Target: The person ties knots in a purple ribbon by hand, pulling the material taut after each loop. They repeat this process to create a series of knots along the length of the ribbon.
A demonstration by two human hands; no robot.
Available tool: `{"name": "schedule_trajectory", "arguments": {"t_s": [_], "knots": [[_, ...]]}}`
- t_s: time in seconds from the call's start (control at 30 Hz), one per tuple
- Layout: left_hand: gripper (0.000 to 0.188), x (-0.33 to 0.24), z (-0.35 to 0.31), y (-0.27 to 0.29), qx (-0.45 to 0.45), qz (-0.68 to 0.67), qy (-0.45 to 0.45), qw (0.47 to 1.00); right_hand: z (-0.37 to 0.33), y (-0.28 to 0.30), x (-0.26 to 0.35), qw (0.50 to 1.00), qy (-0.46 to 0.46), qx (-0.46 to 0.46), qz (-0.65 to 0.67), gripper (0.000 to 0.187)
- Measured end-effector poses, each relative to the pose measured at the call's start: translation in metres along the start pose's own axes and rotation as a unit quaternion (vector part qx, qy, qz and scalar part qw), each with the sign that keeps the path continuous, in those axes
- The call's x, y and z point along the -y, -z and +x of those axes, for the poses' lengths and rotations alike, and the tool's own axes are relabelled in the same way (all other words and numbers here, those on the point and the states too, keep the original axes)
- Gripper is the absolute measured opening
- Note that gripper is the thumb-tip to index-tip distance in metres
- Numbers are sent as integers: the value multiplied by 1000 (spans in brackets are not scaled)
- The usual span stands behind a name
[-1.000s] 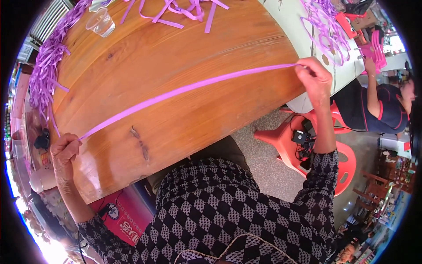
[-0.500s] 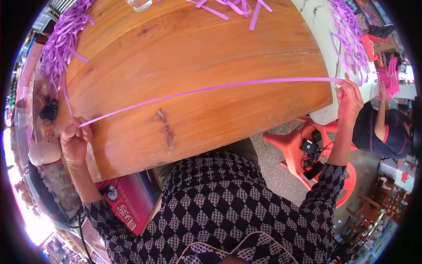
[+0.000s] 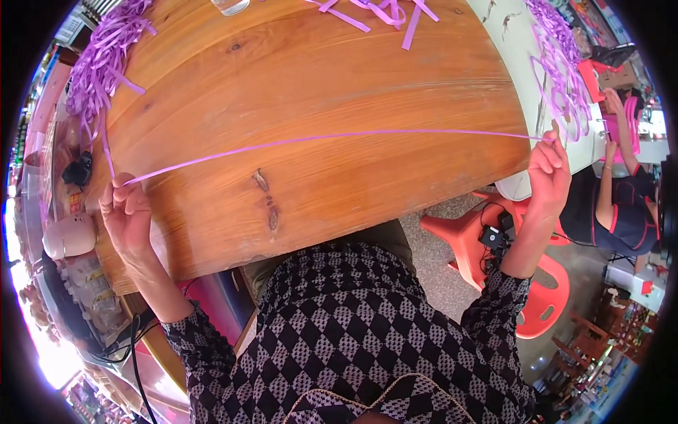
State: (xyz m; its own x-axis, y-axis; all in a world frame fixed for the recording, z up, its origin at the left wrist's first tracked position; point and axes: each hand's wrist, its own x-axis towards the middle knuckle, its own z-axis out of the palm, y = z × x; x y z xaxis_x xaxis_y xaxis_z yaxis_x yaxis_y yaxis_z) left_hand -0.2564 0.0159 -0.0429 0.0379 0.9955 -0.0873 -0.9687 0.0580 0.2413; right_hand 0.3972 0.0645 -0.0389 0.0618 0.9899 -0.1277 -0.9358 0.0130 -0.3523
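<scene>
A narrow purple ribbon (image 3: 332,134) stretches across the wooden table (image 3: 367,191) between my two hands. My left hand (image 3: 128,215) pinches it near the table's left edge, and a strip runs up from there to a heap of purple ribbon (image 3: 106,63) at the far left. At the table's right corner, my right hand (image 3: 549,169) grips the other end with its fingers closed. Beyond that hand, a second bunch of purple ribbon (image 3: 561,78) hangs over the white tabletop (image 3: 512,42).
Several loose purple strips (image 3: 409,28) and a clear glass (image 3: 231,6) are at the far side. Coral plastic stools (image 3: 455,233) with black cables stand at the right, near another person (image 3: 614,205). A pale pink rounded object (image 3: 69,237) sits left of my hand.
My right hand has come slightly toward me and turned, and my left forearm has swung inward. The ribbon has twisted, looking thinner. The other person's arms have moved.
</scene>
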Motion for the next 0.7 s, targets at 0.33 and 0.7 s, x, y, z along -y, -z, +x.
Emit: {"name": "schedule_trajectory", "arguments": {"t_s": [0.33,0.7], "knots": [[34,20,-3,-4,-40,53,-102,993,-21,-6,-20,973,82,6,-214,33],[11,150,7,-82,-48,329,-2,943,-28,-80,-137,813,53,219,-537,26]]}}
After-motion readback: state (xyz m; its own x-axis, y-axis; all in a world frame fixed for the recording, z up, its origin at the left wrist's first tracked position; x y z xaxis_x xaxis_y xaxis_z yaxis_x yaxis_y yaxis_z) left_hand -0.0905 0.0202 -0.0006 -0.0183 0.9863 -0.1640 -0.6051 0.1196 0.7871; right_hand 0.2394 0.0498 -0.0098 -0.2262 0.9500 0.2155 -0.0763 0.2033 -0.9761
